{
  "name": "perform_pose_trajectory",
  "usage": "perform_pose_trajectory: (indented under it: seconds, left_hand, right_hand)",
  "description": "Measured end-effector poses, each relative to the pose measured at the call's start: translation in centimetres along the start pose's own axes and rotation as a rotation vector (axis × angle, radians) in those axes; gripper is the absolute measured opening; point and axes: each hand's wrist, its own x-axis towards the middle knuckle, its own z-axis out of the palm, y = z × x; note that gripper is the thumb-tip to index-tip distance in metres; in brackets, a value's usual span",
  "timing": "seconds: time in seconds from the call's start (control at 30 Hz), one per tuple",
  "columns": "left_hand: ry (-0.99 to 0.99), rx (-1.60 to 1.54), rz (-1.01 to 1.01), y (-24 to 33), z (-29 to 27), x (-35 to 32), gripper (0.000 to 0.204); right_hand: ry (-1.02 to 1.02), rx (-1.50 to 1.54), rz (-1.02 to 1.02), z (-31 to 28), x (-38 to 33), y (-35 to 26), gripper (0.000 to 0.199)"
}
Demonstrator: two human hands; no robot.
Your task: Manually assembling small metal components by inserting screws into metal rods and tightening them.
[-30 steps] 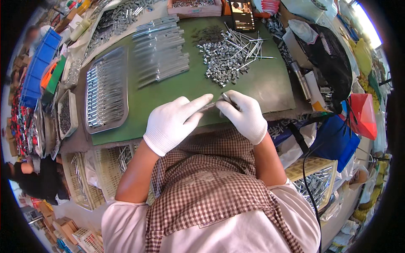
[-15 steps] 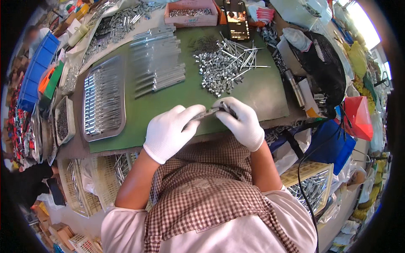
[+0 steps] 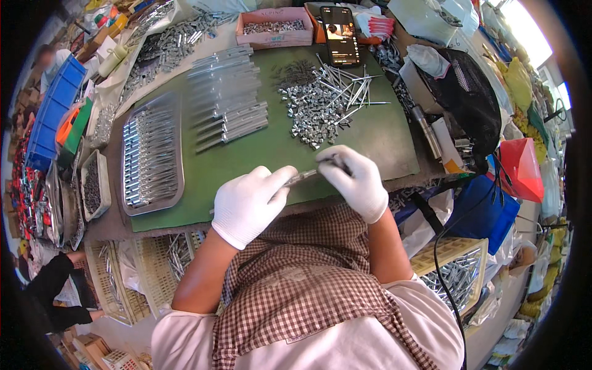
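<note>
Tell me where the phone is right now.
In the head view the phone lies at the far edge of the green mat, right of the pink box and beyond the metal parts pile.

A green mat point(image 3: 259, 154) covers the worktable, crowded at its far edge by a pink cardboard box point(image 3: 274, 28) and a phone point(image 3: 341, 35) propped up. Blue plastic crates point(image 3: 55, 108) stand stacked at the left. Wicker-style plastic baskets point(image 3: 145, 277) sit below the table's near edge. At the right hang a red bag point(image 3: 524, 166) and a blue bag point(image 3: 487, 206). Bright daylight enters at the upper right corner point(image 3: 521, 28).
</note>
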Motion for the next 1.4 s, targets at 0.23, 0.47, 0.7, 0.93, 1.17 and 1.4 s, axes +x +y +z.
perform_pose_trajectory:
  seconds: [0.23,0.47,0.7,0.93,1.17,1.4]
  left_hand:
    - [-0.075,0.144,0.005,1.1,1.5,-0.1,0.017]
    - [-0.142,0.148,-0.036,1.3,1.3,0.3,0.016]
    - [-0.146,0.148,-0.032,1.5,1.2,0.3,0.019]
    - [-0.161,0.149,-0.036,1.5,1.1,0.4,0.02]
    - [-0.167,0.124,-0.059,1.4,1.2,0.5,0.019]
    - [-0.13,0.132,-0.088,2.4,1.5,-0.1,0.023]
  right_hand:
    - [0.154,-0.157,0.066,-2.4,1.8,0.8,0.015]
    - [0.146,-0.667,-0.173,-3.0,6.7,2.0,0.015]
    - [-0.117,-0.883,-0.268,-0.9,12.1,1.1,0.021]
    - [-0.281,-1.131,-0.253,-1.1,12.8,1.2,0.027]
    - [-0.045,-0.604,-0.418,-1.2,5.7,0.8,0.019]
    - [-0.149,-0.428,-0.288,0.2,0.0,0.0,0.014]
